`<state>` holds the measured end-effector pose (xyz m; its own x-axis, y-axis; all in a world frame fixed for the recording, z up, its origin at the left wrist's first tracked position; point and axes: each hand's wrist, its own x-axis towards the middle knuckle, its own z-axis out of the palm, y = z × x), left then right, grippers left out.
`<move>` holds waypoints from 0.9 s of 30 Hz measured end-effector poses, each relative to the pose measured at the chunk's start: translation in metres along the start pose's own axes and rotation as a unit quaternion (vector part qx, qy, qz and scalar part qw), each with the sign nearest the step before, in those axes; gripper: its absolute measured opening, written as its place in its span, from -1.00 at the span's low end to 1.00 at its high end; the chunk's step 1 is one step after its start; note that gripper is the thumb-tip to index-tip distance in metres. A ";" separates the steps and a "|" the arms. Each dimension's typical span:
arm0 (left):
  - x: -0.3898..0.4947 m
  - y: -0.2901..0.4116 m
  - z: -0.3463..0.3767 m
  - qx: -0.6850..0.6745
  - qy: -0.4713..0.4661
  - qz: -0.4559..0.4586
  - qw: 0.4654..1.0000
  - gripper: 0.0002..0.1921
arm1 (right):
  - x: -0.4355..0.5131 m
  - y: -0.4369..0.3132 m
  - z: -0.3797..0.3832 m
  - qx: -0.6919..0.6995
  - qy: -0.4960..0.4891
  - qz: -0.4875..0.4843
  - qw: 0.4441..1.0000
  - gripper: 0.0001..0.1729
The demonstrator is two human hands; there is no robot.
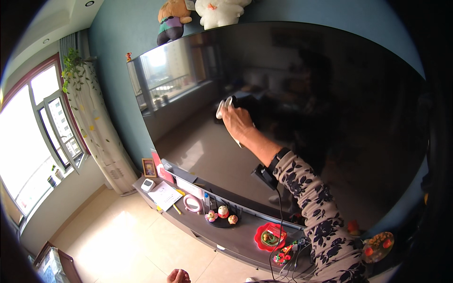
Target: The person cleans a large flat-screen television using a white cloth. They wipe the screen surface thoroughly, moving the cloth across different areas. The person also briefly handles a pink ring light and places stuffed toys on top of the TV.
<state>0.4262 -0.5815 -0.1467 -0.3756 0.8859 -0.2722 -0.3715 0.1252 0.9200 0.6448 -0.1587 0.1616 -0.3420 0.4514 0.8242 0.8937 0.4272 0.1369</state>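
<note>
My right hand (239, 120) grips a folded white cloth (220, 109) and presses it against the dark glossy screen of a large television (198, 141). Part of the cloth shows past my fingers, and a little more sticks out under my wrist. A black band circles that wrist, with a black box (265, 177) and a hanging cable. Low in the view, my left hand (178, 276) hangs over the floor with curled fingers and nothing visible in it; the bottom edge cuts it off.
Below the screen runs a dark TV cabinet (244, 233). On it are a red scalloped tray (260, 244), small figurines (223, 211), a pink round mirror (193, 203), papers (165, 196) and a picture frame (149, 167). Plush toys (221, 14) rest above the screen. A window (46, 116) stands left.
</note>
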 end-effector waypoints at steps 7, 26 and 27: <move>-0.008 0.003 -0.001 -0.002 0.024 -0.001 1.000 -0.84 | 0.055 0.030 -0.028 -0.047 0.079 0.012 0.996 -0.79; -0.014 -0.001 -0.010 -0.014 0.041 -0.009 0.999 -0.84 | 0.017 0.012 -0.002 -0.083 0.016 0.024 0.996 -0.63; -0.014 0.000 -0.011 -0.010 0.048 -0.015 0.999 -0.84 | 0.016 0.012 -0.001 -0.088 -0.003 0.026 0.996 -0.58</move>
<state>0.4223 -0.5991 -0.1463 -0.4439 0.8349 -0.3255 -0.3995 0.1408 0.9059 0.6506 -0.1470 0.1775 -0.2951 0.4746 0.8293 0.9473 0.2588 0.1890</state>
